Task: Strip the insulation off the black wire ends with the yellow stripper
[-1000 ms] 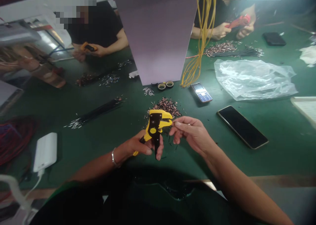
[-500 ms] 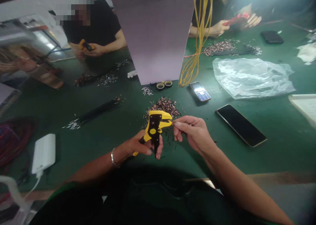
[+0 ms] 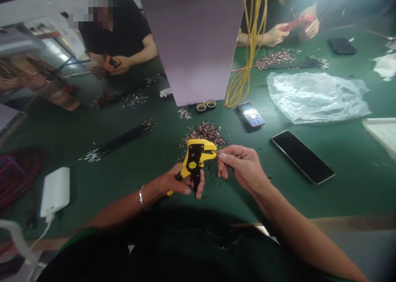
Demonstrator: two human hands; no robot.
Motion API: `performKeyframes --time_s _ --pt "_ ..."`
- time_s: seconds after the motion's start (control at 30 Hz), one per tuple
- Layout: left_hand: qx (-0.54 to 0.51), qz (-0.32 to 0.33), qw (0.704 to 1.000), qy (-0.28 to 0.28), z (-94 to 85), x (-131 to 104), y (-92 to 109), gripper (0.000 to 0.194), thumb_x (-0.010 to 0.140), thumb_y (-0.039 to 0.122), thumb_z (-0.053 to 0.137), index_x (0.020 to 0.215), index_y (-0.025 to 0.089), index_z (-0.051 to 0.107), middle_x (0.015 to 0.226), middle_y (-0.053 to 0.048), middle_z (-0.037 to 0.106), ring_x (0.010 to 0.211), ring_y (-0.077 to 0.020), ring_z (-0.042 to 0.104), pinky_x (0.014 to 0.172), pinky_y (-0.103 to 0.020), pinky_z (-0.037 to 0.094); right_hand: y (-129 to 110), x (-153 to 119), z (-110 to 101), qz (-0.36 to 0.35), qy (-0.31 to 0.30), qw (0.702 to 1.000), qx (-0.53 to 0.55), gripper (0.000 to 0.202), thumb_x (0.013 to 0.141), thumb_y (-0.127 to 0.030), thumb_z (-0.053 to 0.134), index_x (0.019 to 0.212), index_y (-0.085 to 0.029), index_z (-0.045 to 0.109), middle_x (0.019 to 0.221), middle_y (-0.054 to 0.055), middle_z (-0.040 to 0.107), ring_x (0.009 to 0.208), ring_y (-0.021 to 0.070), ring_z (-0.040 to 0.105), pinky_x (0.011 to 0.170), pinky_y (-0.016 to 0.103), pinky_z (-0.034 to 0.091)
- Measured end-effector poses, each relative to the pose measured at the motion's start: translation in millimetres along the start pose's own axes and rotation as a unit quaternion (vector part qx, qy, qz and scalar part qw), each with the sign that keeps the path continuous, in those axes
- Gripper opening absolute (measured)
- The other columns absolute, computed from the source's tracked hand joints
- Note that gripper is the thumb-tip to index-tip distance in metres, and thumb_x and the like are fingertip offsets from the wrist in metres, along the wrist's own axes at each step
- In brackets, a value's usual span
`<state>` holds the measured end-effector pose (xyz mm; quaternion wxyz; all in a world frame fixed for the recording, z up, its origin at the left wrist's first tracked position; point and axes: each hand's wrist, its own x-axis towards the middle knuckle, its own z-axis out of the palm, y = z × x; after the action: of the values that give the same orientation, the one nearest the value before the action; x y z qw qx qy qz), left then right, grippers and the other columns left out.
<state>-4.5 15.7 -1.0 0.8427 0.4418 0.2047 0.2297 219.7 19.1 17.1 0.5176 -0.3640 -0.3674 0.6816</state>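
Note:
My left hand [image 3: 182, 184] is wrapped round the handles of a yellow and black wire stripper [image 3: 194, 160], whose jaws point right. At the jaw tips, my right hand [image 3: 236, 162] pinches something thin, perhaps a wire end; most of it is hidden by the fingers. Just behind the tool lies a heap of short copper-coloured and dark pieces [image 3: 206, 132], with a few bits scattered around it. A bundle of black wires [image 3: 119, 142] rests on the green table [image 3: 139, 203] to the left.
Two phones [image 3: 251, 114] [image 3: 302, 157] and a clear plastic bag [image 3: 315, 96] lie at the right. A white power bank [image 3: 55, 192] sits at the left. Yellow wires [image 3: 252, 38] hang beside a pale panel [image 3: 198, 43]. Two people work across the table, holding tools.
My hands and the wire stripper have hardly moved. Across the table, the left person's orange tool has shifted slightly right, and the right person's hand has moved nearer the red tool.

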Motion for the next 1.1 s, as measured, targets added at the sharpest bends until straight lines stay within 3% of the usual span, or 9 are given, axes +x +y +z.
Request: performKeyframes --time_s 0.43,0.8,1.1 --pt "0.021 0.008 1.0 0.018 -0.8 -2.0 -2.8 0.038 0.069 0.028 0.082 0.1 0.013 0.065 0.083 -0.008 0.066 0.072 -0.0203 0.064 0.073 -0.04 0.054 1.0 0.0 -3.3 -0.043 -0.011 0.997 -0.066 0.011 0.076 -0.029 0.079 0.074 -0.018 0.075 0.053 -0.001 0.067 0.04 0.0105 0.057 0.044 0.026 0.048" --pt "0.024 0.013 0.999 0.042 1.6 -3.3 -7.9 0.027 0.074 0.027 0.08 0.09 0.012 0.064 0.071 -0.005 0.063 0.062 -0.0169 0.061 0.063 -0.035 0.054 1.6 3.2 -5.2 -0.031 -0.015 0.998 -0.051 0.011 0.076 -0.029 0.078 0.075 -0.018 0.075 0.054 -0.001 0.067 0.04 0.0102 0.057 0.045 0.027 0.049" --pt "0.045 0.016 0.996 0.081 7.3 -4.9 -8.2 0.022 0.078 0.025 0.078 0.086 0.011 0.063 0.063 -0.004 0.064 0.054 -0.0152 0.062 0.057 -0.031 0.054 -1.2 4.1 -2.4 -0.012 0.02 0.999 -0.024 0.014 0.069 -0.03 0.082 0.07 -0.017 0.075 0.051 -0.001 0.066 0.037 0.0099 0.055 0.042 0.026 0.048"
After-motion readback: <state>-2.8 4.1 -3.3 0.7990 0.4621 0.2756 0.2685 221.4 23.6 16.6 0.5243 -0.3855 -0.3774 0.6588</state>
